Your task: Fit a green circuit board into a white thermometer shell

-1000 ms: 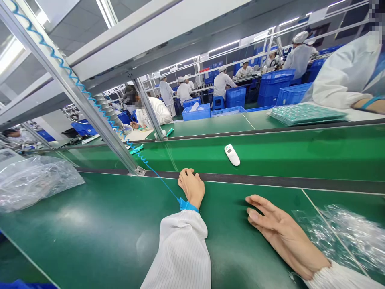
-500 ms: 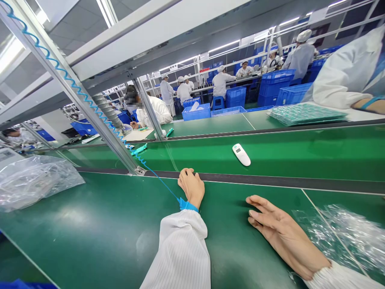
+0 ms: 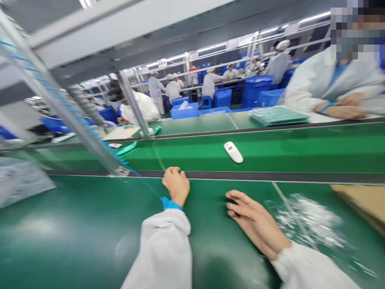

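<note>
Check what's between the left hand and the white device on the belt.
Head view: a long black edge strip, then bare green belt, from the left hand to the white plastic handheld device.

View swung right, frame blurred.
Whole scene slid left, including both hands: left hand (image 3: 176, 185), right hand (image 3: 255, 222). White gadget (image 3: 233, 152) moved further right along the belt (image 3: 300, 148). Cardboard (image 3: 359, 204) now in at lower right. Plastic bag (image 3: 21, 180) partly cut off at left edge. Small white item (image 3: 114, 145) now showing on the far belt. More of the co-worker (image 3: 331, 82) in view at right, 2 hands (image 3: 339, 108) now visible.
</note>
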Action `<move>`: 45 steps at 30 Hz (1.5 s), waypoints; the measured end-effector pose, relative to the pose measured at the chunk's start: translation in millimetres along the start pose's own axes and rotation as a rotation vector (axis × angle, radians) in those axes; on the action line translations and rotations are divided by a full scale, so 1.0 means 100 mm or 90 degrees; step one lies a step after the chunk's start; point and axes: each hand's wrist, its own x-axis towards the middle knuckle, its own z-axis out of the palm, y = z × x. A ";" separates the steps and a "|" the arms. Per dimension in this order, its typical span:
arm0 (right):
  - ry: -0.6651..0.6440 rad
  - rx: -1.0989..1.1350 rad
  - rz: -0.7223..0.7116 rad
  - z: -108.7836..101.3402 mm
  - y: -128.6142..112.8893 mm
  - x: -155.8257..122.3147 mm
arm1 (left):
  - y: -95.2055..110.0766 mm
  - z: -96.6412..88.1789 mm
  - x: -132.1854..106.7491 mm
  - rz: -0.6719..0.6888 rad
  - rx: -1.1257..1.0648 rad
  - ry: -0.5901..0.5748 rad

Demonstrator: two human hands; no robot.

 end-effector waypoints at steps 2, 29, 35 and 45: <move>-0.014 0.028 -0.024 0.03 0.00 0.00 | 0.02 -0.03 0.03 -0.015 -0.024 -0.021; -0.035 0.086 -0.006 -0.04 0.04 0.16 | -0.13 0.17 0.20 0.007 0.040 -0.060; -0.053 0.049 -0.005 -0.04 0.02 0.12 | -0.14 0.15 0.20 0.016 0.009 -0.038; 0.231 -0.622 -0.281 -0.38 -0.38 0.11 | -0.14 0.17 0.18 -0.012 -0.021 -0.037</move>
